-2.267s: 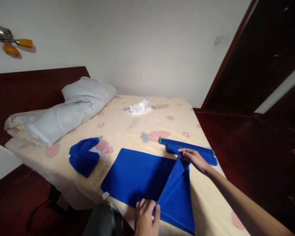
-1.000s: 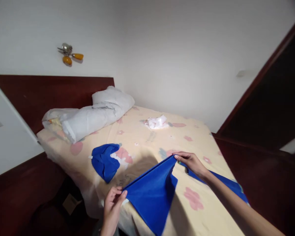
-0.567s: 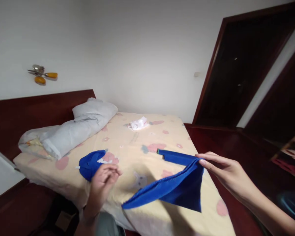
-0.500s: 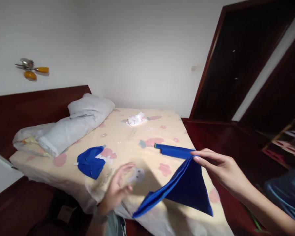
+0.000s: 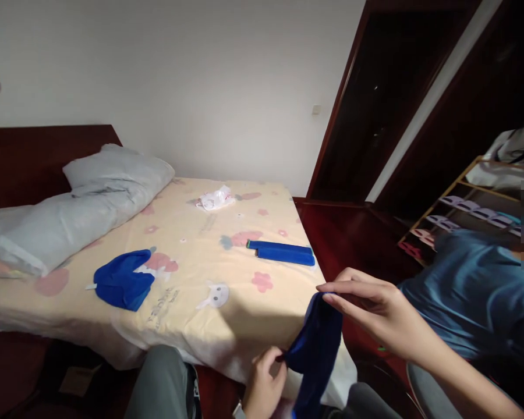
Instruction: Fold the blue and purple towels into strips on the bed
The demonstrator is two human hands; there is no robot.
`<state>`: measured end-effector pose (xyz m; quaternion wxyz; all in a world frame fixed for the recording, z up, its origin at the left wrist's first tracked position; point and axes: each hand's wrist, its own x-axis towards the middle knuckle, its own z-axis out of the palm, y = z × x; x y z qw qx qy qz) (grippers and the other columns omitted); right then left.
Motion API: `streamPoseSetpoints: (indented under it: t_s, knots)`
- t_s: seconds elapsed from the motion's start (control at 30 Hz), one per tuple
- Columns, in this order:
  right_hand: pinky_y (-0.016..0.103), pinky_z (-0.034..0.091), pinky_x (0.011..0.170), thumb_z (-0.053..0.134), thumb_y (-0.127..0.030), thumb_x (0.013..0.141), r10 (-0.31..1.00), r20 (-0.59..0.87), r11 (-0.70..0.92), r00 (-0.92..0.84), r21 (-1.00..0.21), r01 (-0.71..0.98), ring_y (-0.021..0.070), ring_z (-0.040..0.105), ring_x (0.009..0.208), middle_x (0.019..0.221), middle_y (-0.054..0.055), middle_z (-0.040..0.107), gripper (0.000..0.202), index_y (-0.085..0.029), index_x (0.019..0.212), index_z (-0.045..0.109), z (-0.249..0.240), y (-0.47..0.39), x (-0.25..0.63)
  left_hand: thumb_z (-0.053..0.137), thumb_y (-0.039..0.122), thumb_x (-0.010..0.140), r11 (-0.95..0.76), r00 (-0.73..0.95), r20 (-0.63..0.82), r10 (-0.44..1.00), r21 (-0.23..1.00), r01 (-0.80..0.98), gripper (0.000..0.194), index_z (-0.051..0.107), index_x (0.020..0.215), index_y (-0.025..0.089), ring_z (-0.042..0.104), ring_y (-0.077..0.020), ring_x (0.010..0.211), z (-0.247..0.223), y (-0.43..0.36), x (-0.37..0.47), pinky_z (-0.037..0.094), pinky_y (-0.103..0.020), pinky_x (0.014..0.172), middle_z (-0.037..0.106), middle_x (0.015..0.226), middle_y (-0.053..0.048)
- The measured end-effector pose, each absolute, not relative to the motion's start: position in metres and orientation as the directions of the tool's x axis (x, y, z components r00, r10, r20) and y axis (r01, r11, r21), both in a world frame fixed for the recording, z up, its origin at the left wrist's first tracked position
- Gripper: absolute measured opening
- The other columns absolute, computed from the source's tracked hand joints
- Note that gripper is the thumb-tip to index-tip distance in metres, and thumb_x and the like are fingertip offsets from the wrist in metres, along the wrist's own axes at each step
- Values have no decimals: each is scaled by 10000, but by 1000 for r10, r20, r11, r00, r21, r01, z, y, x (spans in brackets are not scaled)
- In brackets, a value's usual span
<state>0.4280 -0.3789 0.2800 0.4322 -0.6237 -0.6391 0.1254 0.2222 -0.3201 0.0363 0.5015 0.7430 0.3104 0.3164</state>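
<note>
A dark blue cloth piece [image 5: 317, 346] hangs between my two hands, over the near right edge of the bed. My right hand [image 5: 371, 302] pinches its top corner between thumb and fingers. Lower down, my left hand [image 5: 266, 375] grips the cloth's left edge; the fingertips are partly hidden. On the bed beyond lies a flat blue strip-shaped piece of cloth [image 5: 283, 253], apart from both hands. Farther left, a crumpled blue cloth [image 5: 124, 279] with a small white tag rests on the patterned sheet [image 5: 192, 250].
A grey-white pillow or quilt [image 5: 87, 203] lies by the dark headboard [image 5: 48, 154]. White crumpled plastic [image 5: 217, 198] sits at the bed's far side. Close on the right is a person in a blue shirt [image 5: 475, 285], before a rack with slippers [image 5: 475, 209].
My left hand has moved from open over the bed to the blue cloth and taken its edge. The cloth now hangs narrower and lower. The view has turned right.
</note>
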Motion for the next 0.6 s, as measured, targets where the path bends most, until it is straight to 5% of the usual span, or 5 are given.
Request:
streamPoseSetpoints:
  t_s: [0.23, 0.43, 0.6]
  knots:
    - [283, 555, 663, 693, -474, 882, 902, 402, 212, 159, -731, 648, 187, 654, 770, 855, 68, 706, 273, -263, 1023, 791, 297, -403, 438, 719, 451, 820, -225, 346, 191, 919, 973, 60, 314, 737, 966, 173, 735, -269, 898, 103, -255, 130, 613, -341, 807, 769, 943, -115]
    - [271, 583, 688, 674, -452, 903, 912, 405, 249, 65, -671, 698, 188, 679, 802, 881, 52, 707, 270, -297, 1102, 769, 304, -417, 444, 809, 349, 732, -477, 88, 470, 878, 874, 94, 244, 730, 869, 163, 725, -214, 839, 214, -224, 71, 606, -276, 780, 751, 853, -55]
    - [264, 586, 686, 640, -421, 928, 917, 399, 274, -17, -596, 755, 202, 688, 827, 932, 68, 706, 274, -325, 1166, 736, 301, -421, 445, 794, 237, 749, -653, 90, 648, 757, 754, 65, 127, 743, 855, 188, 708, -184, 892, 249, -218, 57, 593, -247, 817, 741, 888, -33]
